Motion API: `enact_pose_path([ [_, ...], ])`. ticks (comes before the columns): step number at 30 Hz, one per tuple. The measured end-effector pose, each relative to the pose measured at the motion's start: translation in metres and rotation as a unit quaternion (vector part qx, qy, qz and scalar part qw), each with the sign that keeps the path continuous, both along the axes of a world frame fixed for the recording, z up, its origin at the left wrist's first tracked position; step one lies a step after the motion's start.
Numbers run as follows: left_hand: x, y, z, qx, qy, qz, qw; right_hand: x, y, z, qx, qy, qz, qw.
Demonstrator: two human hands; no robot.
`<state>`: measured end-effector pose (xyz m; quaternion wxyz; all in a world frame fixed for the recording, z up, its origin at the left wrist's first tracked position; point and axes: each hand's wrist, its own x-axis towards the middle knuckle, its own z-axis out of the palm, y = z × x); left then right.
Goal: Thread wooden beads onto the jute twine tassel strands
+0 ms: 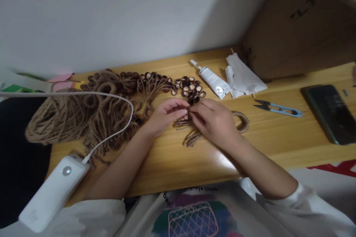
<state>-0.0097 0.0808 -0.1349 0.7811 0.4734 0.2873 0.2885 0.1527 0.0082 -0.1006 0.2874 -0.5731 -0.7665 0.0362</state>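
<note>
My left hand and my right hand meet over the middle of the wooden table, fingertips pinched together almost touching. Between them is the end of a brown jute twine strand, mostly covered by the fingers; anything smaller in the pinch is hidden. Loose twine strands spread on the table below my fingers. A twine-wrapped ring shows to the right, partly behind my right hand. Just beyond the fingertips lies a cluster of dark half nut shells, several with pale insides.
Twine and a finished-looking shell bunch fill the left. A glue tube, white tissue, blue thread snips and a phone lie right. A cabled power bank is near left; a cardboard box stands behind.
</note>
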Motion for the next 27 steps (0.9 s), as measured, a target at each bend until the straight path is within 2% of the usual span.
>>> enact_pose_path([
  [27,-0.0006,-0.0003,-0.0012,0.001,0.002,0.0,1.0,-0.0006,-0.0007,0.0005,-0.013,0.003,-0.002,1.0],
])
